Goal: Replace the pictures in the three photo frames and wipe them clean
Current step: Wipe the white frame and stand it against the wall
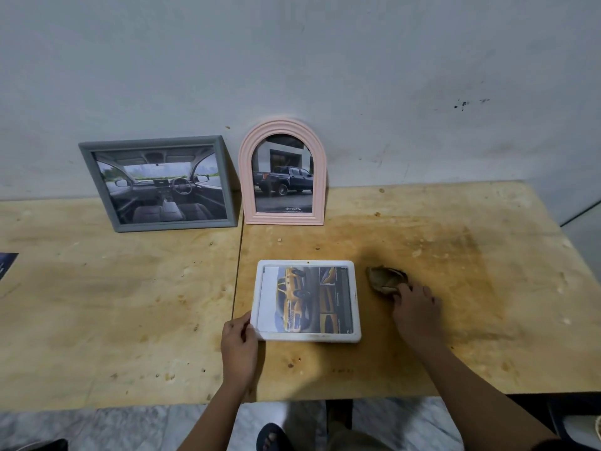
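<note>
L hand (239, 346) grip holds white frame (307, 336) corner; R hand (416, 307) grip pinches cloth (385, 279).

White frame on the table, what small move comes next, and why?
Probably lift the cloth with the right hand and bring it onto the white frame: the picture is already in, the left hand steadies its corner, and the cloth lies just beside it.

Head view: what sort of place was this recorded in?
Probably a plain home or workshop room, not a studio: a stained plywood table against a scuffed bare wall, and a marbled tile floor below.
</note>
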`<move>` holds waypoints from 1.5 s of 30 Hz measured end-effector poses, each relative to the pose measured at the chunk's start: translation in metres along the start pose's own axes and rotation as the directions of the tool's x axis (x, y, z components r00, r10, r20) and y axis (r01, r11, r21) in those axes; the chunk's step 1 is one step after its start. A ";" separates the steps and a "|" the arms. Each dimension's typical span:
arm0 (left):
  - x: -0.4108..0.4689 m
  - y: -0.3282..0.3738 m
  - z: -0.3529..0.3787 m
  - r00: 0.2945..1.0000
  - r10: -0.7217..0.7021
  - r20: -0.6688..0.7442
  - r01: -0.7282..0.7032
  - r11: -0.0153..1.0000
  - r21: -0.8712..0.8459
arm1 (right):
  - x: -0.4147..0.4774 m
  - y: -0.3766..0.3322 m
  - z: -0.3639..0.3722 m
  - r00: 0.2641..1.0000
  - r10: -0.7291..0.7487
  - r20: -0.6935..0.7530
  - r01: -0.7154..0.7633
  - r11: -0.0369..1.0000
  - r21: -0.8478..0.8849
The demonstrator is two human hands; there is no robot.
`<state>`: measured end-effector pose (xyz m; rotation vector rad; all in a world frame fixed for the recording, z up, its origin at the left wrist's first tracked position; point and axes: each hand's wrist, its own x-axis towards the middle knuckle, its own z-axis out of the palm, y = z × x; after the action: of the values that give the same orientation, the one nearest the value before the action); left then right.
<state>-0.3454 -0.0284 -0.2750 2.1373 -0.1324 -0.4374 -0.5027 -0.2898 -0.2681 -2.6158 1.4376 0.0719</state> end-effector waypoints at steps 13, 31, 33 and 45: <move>0.003 -0.006 0.012 0.995 0.021 -0.096 -0.019 1.000 0.025 | 0.027 -0.050 -0.063 0.786 -0.189 0.588 -0.612 -0.365 0.701; -0.009 -0.009 0.016 0.984 0.047 -0.174 -0.055 0.998 -0.039 | 0.077 -0.109 -0.063 0.950 -0.292 0.107 0.227 0.886 0.404; -0.009 -0.009 0.016 0.984 0.051 -0.168 -0.060 0.997 -0.044 | 0.058 -0.111 -0.040 0.903 -0.378 0.202 0.320 0.908 0.270; -0.005 -0.010 0.013 0.986 0.061 -0.157 -0.065 0.998 -0.019 | 0.044 -0.114 0.034 0.776 -0.612 0.155 0.619 0.785 0.000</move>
<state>-0.3551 -0.0321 -0.2887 2.1282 -0.1040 -0.2320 -0.3821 -0.2606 -0.2937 -2.9062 0.4756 0.2188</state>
